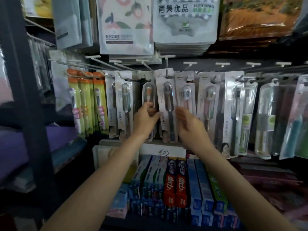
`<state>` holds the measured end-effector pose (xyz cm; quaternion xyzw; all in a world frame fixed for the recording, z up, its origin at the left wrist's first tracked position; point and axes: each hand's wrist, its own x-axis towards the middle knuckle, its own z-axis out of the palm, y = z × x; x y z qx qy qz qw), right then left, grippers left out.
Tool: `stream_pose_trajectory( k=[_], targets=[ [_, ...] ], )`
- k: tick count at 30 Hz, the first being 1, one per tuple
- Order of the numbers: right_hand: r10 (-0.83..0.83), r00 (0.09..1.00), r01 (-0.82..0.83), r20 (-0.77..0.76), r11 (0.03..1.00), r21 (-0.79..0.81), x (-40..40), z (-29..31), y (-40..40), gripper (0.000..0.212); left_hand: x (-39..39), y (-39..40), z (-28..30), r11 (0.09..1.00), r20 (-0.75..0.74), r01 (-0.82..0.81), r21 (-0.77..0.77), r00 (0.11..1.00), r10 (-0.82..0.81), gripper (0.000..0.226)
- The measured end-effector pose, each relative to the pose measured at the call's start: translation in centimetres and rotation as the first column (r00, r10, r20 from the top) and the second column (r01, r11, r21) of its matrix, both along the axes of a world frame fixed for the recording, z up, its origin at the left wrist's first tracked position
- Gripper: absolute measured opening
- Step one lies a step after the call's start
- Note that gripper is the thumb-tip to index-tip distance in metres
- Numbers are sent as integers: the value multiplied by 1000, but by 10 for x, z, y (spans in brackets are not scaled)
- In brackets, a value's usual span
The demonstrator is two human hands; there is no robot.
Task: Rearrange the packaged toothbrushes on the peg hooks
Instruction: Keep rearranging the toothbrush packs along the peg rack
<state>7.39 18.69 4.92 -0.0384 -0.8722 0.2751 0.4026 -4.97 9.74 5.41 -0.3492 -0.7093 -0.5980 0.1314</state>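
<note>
Blurred shop pegboard [208, 60]; left hand [145, 118] gripping toothbrush case [148, 92], right hand [188, 121] seemingly relaxed, fingertips hidden.

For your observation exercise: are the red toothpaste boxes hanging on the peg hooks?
No, the red toothpaste boxes stand on the shelf beneath the metal peg hooks.

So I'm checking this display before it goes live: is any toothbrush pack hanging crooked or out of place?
Yes. The dark-brush pack between the hands hangs tilted, its top leaning left, while its neighbours hang straighter. The left hand grips a clear case beside it; the right hand is open beside the pack's right edge.
</note>
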Motion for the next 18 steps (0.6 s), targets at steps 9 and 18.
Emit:
stream_pose_trajectory(
  k=[9, 18],
  targets=[
    [-49, 999, 48, -13, 996, -75, 4, 3, 13, 45, 3, 14, 2, 985, 121, 168, 50, 978, -172, 52],
    [2, 997, 5, 78, 995, -97, -15, 0, 5, 43, -10, -40, 31, 987, 44, 131, -91, 991, -127, 39]
  ],
)
